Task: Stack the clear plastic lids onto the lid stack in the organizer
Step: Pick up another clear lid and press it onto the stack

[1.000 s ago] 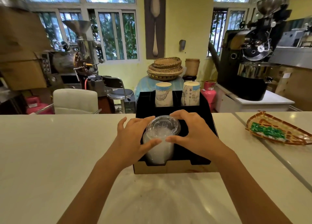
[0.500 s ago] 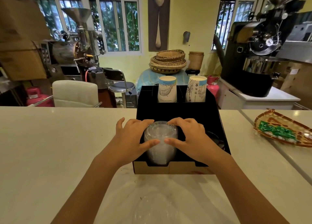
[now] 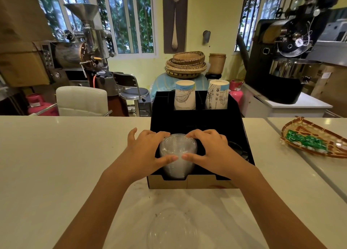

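Note:
A stack of clear plastic lids (image 3: pixel 177 155) stands in the front left slot of a black cardboard organizer (image 3: pixel 199 125) on the white counter. My left hand (image 3: pixel 146 151) wraps the stack's left side and my right hand (image 3: pixel 210 151) its right side, thumbs meeting across the front and fingers over the top rim. Another clear plastic lid (image 3: pixel 171 228) lies loose on the counter near the front edge, between my forearms.
Two stacks of printed paper cups (image 3: pixel 185 95) (image 3: pixel 216 95) stand in the organizer's back slots. Dark lids (image 3: pixel 238 149) sit in the front right slot. A woven tray (image 3: pixel 317 147) with green packets lies on the counter at right. Coffee roasters and chairs stand behind the counter.
Both hands have pressed the clear lids down onto the stack, which now sits lower in its slot. The view has tilted down, revealing the loose lid on the counter.

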